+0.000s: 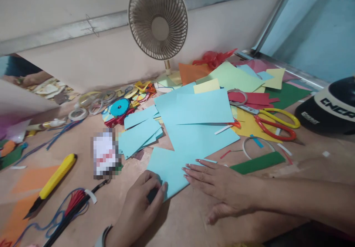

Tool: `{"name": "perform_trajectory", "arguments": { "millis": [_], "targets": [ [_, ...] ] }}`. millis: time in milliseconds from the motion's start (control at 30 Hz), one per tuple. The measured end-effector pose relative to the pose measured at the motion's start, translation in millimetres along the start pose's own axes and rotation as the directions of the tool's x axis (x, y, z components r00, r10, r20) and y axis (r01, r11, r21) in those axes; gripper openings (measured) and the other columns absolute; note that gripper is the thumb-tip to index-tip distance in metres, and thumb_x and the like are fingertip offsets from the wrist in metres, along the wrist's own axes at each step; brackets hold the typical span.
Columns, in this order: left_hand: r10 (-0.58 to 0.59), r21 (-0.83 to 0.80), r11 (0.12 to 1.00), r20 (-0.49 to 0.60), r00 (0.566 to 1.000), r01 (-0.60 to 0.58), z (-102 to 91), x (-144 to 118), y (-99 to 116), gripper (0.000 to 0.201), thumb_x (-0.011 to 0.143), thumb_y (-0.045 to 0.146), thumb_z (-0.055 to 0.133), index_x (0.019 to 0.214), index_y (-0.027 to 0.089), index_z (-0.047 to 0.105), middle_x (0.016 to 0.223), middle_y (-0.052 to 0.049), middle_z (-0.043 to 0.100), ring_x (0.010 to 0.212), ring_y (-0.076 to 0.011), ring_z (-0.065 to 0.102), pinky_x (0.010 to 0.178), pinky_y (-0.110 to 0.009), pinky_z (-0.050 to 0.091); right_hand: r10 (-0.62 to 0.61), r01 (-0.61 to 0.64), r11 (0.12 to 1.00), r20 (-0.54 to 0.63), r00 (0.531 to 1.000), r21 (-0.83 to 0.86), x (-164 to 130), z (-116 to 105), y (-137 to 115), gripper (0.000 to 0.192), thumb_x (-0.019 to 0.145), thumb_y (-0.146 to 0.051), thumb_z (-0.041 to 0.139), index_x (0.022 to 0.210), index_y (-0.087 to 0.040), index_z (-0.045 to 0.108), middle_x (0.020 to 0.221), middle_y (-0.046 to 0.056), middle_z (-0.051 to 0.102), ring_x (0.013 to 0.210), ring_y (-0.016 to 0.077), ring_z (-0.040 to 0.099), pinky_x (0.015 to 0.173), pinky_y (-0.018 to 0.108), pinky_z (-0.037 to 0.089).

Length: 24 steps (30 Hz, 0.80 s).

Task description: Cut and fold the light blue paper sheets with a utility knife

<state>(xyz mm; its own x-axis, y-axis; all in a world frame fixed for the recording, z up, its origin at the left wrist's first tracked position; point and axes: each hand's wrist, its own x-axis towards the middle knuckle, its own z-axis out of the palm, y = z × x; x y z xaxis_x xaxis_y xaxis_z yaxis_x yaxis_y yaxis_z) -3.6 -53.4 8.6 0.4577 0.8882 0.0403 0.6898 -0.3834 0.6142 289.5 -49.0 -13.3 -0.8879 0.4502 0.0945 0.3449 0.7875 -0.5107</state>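
Note:
A light blue sheet of paper lies at the near edge of a pile, its front edge straight, perhaps a fold. My left hand is closed at its near left corner, thumb on the edge and fingers curled; a dark patch shows between them. Flat across the sheet's right side rests my right hand, fingers stretched out. Behind are larger blue sheets and, to the left, a stack of cut blue pieces.
Scissors with red and yellow handles lie at right, near a black cap and green strip. A yellow cutter knife and a lanyard with a blurred card are at left. A fan stands behind.

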Motion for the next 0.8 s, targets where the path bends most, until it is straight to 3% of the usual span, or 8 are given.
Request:
{"name": "perform_trajectory", "arguments": {
  "millis": [267,467,800],
  "targets": [
    [-0.041,-0.023,0.999,-0.007,0.999,0.041,-0.4,-1.3,2.4,0.031,0.1,0.032,0.049,0.073,0.019,0.055,0.081,-0.004,0.056,0.075,-0.0161,0.058,0.068,-0.028,0.046,0.038,-0.035,0.999,0.086,0.996,-0.033,3.3,-1.8,-0.7,0.083,0.096,-0.056,0.048,0.157,-0.01,0.014,0.161,0.016,0.02,0.151,0.0293,0.012,0.124,0.051,0.013],
    [-0.043,0.0,0.999,-0.009,0.999,0.043,-1.5,0.8,5.9,0.032,0.1,0.033,0.048,0.071,0.018,0.055,0.079,-0.004,0.056,0.074,-0.0167,0.057,0.065,-0.028,0.045,0.0,0.001,0.999,0.012,1.0,-0.032,2.0,0.0,0.5,0.086,0.095,-0.055,0.051,0.157,-0.014,0.008,0.16,0.015,0.024,0.151,0.0282,0.016,0.123,0.051,0.018],
    [-0.042,0.008,0.999,-0.012,0.999,0.042,-1.1,-0.1,7.4,0.03,0.099,0.03,0.049,0.072,0.018,0.053,0.08,-0.004,0.055,0.075,-0.0167,0.057,0.067,-0.028,0.044,0.004,-0.003,0.998,0.012,1.0,-0.065,2.4,3.0,0.2,0.088,0.095,-0.062,0.045,0.157,-0.015,0.004,0.161,0.014,0.025,0.151,0.0283,0.016,0.123,0.05,0.017]
  ]
}}
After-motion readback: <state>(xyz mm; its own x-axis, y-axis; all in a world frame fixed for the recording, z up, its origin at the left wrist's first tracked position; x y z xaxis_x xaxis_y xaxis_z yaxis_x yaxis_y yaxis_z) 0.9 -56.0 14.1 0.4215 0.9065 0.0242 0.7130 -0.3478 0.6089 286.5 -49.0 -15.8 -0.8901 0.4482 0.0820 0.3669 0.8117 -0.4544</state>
